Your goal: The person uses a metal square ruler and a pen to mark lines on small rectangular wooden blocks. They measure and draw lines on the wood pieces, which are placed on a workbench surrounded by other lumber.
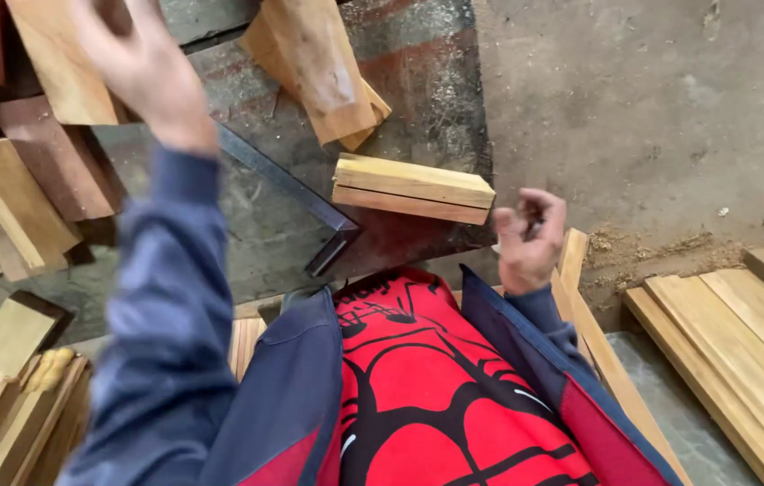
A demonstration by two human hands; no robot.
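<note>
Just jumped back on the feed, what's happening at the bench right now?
A person in a blue jacket stands over a worn metal table scattered with wood blocks. The left hand is raised at a light wood plank at the top left; whether it grips the plank is unclear. The right hand is loosely curled and holds nothing, just beside a stacked pair of wood blocks. More planks lie stacked at the right.
</note>
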